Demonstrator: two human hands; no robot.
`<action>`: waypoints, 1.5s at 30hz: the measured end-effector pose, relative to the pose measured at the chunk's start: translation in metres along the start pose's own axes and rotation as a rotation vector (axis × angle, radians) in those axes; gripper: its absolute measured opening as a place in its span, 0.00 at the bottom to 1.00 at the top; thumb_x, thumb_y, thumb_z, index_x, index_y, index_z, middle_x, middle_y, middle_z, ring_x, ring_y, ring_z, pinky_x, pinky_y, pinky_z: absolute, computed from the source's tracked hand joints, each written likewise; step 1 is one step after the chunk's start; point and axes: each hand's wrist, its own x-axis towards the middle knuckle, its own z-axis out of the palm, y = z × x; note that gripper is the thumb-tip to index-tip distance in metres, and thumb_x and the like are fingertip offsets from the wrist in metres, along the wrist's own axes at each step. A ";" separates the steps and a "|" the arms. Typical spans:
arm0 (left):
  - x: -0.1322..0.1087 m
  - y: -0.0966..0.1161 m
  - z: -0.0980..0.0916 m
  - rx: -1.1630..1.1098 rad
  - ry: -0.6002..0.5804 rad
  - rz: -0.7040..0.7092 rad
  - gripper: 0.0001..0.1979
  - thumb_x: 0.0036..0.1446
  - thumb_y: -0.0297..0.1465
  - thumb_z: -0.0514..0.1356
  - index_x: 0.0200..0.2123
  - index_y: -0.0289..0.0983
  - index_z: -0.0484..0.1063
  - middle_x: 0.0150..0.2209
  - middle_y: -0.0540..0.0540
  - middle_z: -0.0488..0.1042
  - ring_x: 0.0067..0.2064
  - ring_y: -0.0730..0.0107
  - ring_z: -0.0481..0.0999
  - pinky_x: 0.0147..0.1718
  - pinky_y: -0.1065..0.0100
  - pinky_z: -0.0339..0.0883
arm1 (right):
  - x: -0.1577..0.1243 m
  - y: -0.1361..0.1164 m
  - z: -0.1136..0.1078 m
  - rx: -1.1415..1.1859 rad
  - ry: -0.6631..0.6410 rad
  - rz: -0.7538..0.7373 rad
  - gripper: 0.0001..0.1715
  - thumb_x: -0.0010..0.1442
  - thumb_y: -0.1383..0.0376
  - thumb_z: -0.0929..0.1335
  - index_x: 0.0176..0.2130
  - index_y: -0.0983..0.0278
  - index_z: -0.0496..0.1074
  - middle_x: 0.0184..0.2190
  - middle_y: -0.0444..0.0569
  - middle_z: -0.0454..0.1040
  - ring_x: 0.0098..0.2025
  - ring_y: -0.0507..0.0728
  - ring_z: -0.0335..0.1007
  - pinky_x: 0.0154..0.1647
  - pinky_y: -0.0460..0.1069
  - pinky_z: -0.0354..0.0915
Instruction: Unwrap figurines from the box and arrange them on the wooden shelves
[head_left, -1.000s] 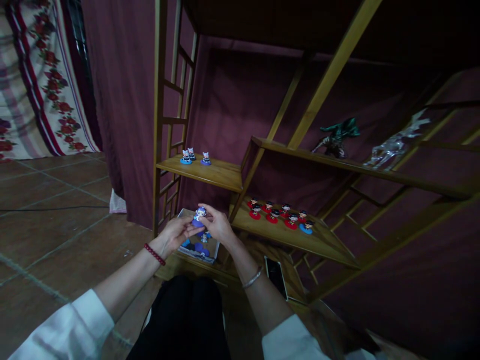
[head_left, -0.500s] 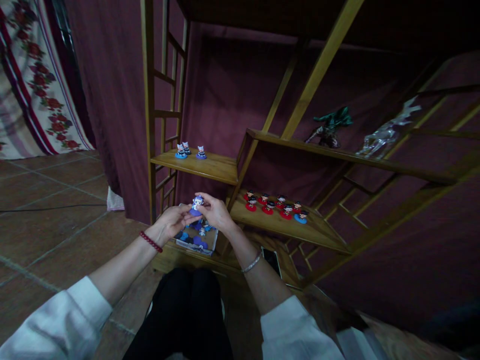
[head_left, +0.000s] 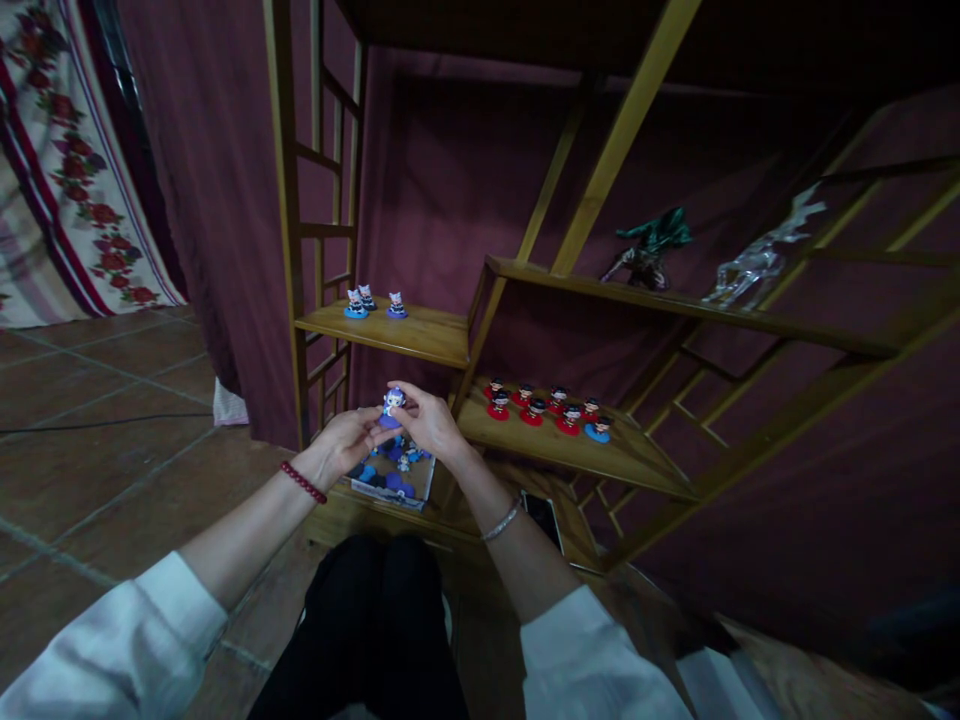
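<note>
Between my two hands is a small purple-haired figurine [head_left: 394, 399] on a round purple base, held upright. My left hand [head_left: 349, 437] is closed on the base from the left, and my right hand [head_left: 429, 415] grips the figurine from the right with thumb and fingers. Just below them sits a shallow box [head_left: 428, 487] with several blue and purple bases and small figurines inside; my hands hide its far part. On the small upper-left shelf [head_left: 435, 335] stand 3 white-eared figurines [head_left: 396, 304] on blue and purple bases.
Several dark-haired figurines [head_left: 534, 410] on red bases, one on blue, stand on the middle shelf [head_left: 637, 465]. Higher right are a green-caped figure [head_left: 652, 245] and a clear figure [head_left: 765, 255]. A dark phone-like slab [head_left: 541, 518] lies low. A wooden post [head_left: 281, 200] rises at left.
The view has shifted slightly, so the shelves sit a little further left. Both hands keep hold of the figurine, its front turned a little more toward me.
</note>
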 end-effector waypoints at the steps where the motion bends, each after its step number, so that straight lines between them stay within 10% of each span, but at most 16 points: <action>1: -0.001 0.000 0.002 -0.003 0.008 -0.001 0.08 0.55 0.17 0.51 0.31 0.26 0.70 0.30 0.38 0.75 0.31 0.68 0.77 0.37 0.62 0.74 | 0.000 0.000 0.000 -0.013 0.006 -0.003 0.25 0.52 0.68 0.66 0.51 0.57 0.67 0.35 0.42 0.74 0.33 0.50 0.71 0.38 0.46 0.68; 25: -0.010 0.001 0.015 0.041 0.010 -0.087 0.14 0.47 0.10 0.47 0.33 0.23 0.69 0.29 0.37 0.75 0.29 0.65 0.77 0.37 0.63 0.74 | -0.009 0.007 -0.002 -0.073 0.060 -0.008 0.21 0.50 0.65 0.68 0.46 0.57 0.71 0.28 0.40 0.74 0.28 0.50 0.68 0.35 0.45 0.66; 45: -0.027 0.040 0.036 0.049 -0.028 0.080 0.12 0.49 0.12 0.48 0.30 0.23 0.71 0.31 0.35 0.75 0.36 0.63 0.77 0.43 0.57 0.71 | 0.021 -0.037 -0.022 -0.035 0.073 -0.053 0.24 0.50 0.67 0.68 0.49 0.60 0.69 0.31 0.42 0.75 0.29 0.50 0.68 0.34 0.44 0.66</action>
